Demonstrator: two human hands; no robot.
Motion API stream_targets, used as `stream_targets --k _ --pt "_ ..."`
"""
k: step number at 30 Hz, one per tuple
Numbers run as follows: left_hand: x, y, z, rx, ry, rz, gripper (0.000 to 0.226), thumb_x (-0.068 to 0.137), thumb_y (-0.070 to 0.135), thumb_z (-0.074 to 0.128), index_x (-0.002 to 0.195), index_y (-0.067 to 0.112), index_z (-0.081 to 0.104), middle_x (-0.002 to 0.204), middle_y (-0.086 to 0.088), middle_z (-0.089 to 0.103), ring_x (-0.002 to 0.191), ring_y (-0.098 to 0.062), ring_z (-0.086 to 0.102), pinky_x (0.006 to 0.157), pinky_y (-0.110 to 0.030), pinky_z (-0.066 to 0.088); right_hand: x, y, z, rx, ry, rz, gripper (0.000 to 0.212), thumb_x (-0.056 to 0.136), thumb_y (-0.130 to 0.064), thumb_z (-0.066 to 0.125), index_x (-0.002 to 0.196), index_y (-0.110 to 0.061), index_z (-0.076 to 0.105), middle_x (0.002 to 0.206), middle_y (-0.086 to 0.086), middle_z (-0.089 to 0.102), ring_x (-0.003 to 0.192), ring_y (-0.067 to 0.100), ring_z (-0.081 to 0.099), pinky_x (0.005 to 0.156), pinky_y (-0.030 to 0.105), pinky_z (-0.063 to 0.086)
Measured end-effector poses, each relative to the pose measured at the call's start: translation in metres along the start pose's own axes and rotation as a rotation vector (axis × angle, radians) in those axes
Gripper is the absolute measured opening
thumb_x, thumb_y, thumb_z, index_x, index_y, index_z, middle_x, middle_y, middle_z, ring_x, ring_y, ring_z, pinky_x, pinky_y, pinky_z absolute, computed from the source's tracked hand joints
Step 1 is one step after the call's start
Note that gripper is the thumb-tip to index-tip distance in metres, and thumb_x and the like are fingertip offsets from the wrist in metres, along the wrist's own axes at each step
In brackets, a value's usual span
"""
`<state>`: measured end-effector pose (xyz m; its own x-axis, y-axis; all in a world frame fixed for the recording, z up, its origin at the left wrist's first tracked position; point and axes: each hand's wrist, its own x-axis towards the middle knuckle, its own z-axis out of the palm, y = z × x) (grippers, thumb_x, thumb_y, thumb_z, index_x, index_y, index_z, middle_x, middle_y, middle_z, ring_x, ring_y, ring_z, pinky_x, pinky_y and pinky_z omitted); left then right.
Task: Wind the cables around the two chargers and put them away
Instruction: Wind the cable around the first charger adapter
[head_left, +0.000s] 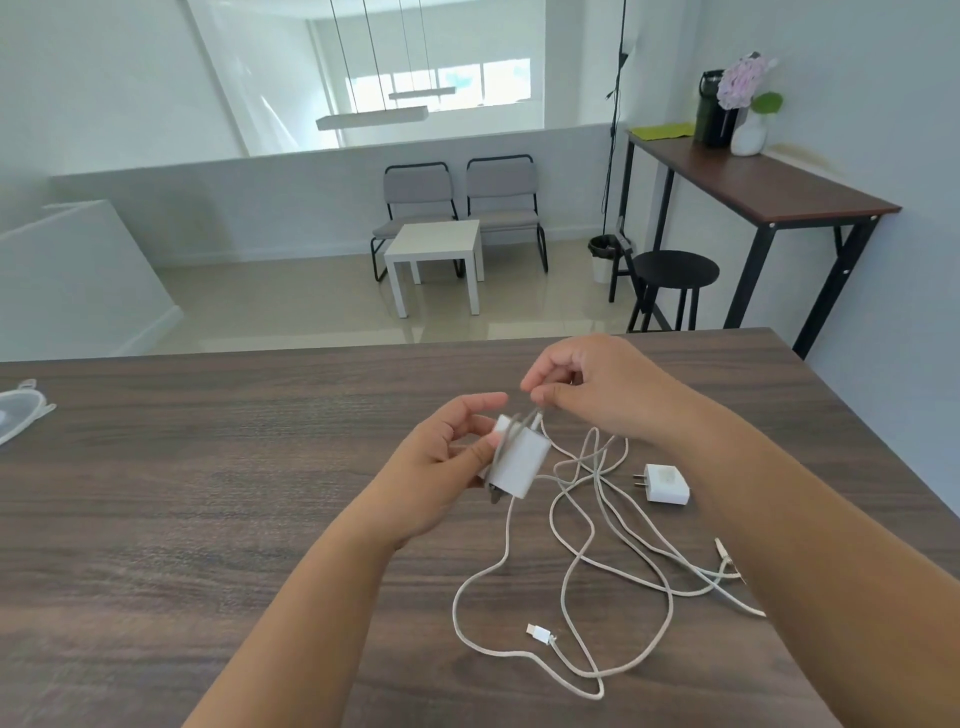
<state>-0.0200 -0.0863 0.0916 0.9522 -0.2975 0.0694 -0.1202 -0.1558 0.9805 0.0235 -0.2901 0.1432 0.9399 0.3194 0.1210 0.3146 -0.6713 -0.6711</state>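
Observation:
My left hand (447, 457) grips a white charger (519, 462) just above the dark wooden table (208, 493), with a few turns of white cable round its body. My right hand (592, 384) pinches that cable right above the charger. The rest of the white cable (571, 561) lies in loose tangled loops on the table in front of the hands, and one connector end (540, 634) points left near the front. A second white charger (667, 484) lies on its side to the right, prongs pointing left, under my right forearm's edge.
A clear plastic pouch (18, 410) lies at the table's left edge. Beyond the table's far edge are a white side table (436, 249), two grey chairs (457, 202), a black stool (675, 270) and a tall desk (769, 187) with a vase.

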Motion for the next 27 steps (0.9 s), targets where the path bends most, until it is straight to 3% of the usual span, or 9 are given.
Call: stream_targets --k 2,5,11,16,21,24,27 --pt "0.0 -0.001 0.001 0.176 0.005 0.033 0.029 0.099 0.017 0.055 0.124 0.032 0.056 0.109 0.005 0.063 0.076 -0.021 0.065 0.07 -0.032 0.056 0.001 -0.003 0.002 -0.006 -0.023 0.016 0.012 0.088 -0.021 0.065 0.091 -0.031 0.071 0.078 -0.01 0.071 0.061 -0.012 0.056 0.063 0.014 0.04" --pt "-0.001 0.001 0.002 0.361 0.056 0.072 0.029 0.098 0.023 0.055 0.126 0.029 0.056 0.113 0.009 0.061 0.07 -0.006 0.064 0.06 -0.017 0.048 -0.002 -0.007 0.007 -0.034 -0.008 0.002 0.015 0.09 -0.018 0.062 0.095 -0.03 0.068 0.078 -0.011 0.069 0.061 -0.012 0.054 0.063 0.015 0.038" --pt "0.007 -0.005 0.006 0.462 0.266 0.127 0.028 0.097 0.024 0.055 0.122 0.036 0.055 0.116 0.013 0.056 0.095 -0.009 0.061 0.076 -0.022 0.052 -0.018 -0.018 0.02 -0.008 0.128 -0.025 0.016 0.095 -0.016 0.053 0.106 -0.027 0.053 0.079 -0.004 0.063 0.062 0.004 0.051 0.058 0.018 0.036" --pt "0.016 0.0 0.012 0.348 0.489 0.128 0.018 0.096 0.026 0.057 0.113 0.034 0.057 0.11 0.009 0.057 0.079 -0.009 0.062 0.062 -0.015 0.051 -0.029 -0.026 0.044 0.12 0.21 -0.008 0.021 0.097 -0.019 0.05 0.116 -0.027 0.049 0.084 -0.006 0.067 0.074 0.004 0.057 0.064 0.011 0.04" --pt "0.021 0.005 0.018 0.008 0.605 0.028 0.014 0.096 0.028 0.059 0.108 0.033 0.058 0.108 0.006 0.06 0.087 -0.019 0.069 0.078 -0.041 0.06 -0.04 -0.026 0.065 0.256 0.28 0.0 0.017 0.098 -0.017 0.051 0.112 -0.021 0.058 0.08 -0.01 0.069 0.068 -0.011 0.058 0.062 0.004 0.038" --pt "0.022 0.008 0.019 -0.277 0.626 -0.046 0.016 0.097 0.02 0.057 0.113 0.021 0.058 0.112 -0.007 0.063 0.088 -0.018 0.07 0.073 -0.034 0.061 -0.047 -0.022 0.074 0.259 0.322 -0.03 0.014 0.096 -0.018 0.054 0.105 -0.021 0.064 0.073 -0.008 0.069 0.069 -0.002 0.062 0.064 0.013 0.045" --pt "0.022 0.011 0.017 -0.474 0.619 -0.08 0.02 0.098 0.015 0.056 0.118 0.013 0.055 0.112 -0.017 0.064 0.094 -0.027 0.068 0.064 -0.028 0.058 -0.051 -0.015 0.079 0.258 0.341 -0.047 0.012 0.094 -0.019 0.057 0.1 -0.023 0.067 0.07 -0.006 0.068 0.069 0.009 0.065 0.066 0.025 0.049"
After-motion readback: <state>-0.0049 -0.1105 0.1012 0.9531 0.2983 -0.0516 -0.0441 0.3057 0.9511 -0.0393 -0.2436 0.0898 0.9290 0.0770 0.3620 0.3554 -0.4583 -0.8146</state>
